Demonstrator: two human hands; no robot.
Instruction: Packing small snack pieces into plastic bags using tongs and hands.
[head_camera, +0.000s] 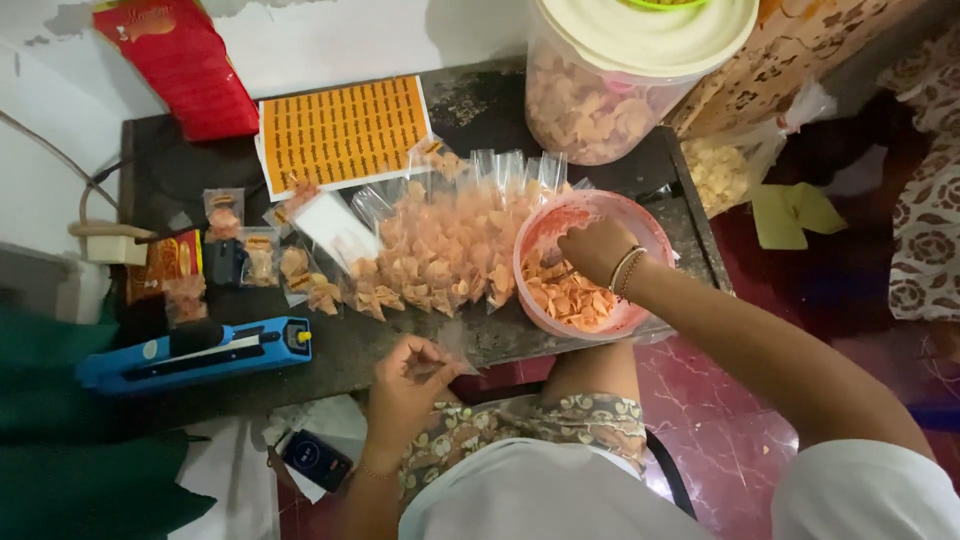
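Note:
My right hand (595, 248), with bracelets at the wrist, reaches into a pink plastic bowl (535, 235) of orange chips (572, 297); its fingers are closed down among the chips. My left hand (412, 378) holds a small clear plastic bag (455, 345) at the near table edge. Between bowl and table middle lies a row of several small clear bags filled with chips (440, 250).
A blue heat sealer (195, 352) lies at the left front. An orange label sheet (342, 132), a red packet (180, 62) and a large clear tub of chips (610, 80) stand at the back. A phone (315, 460) lies on the floor.

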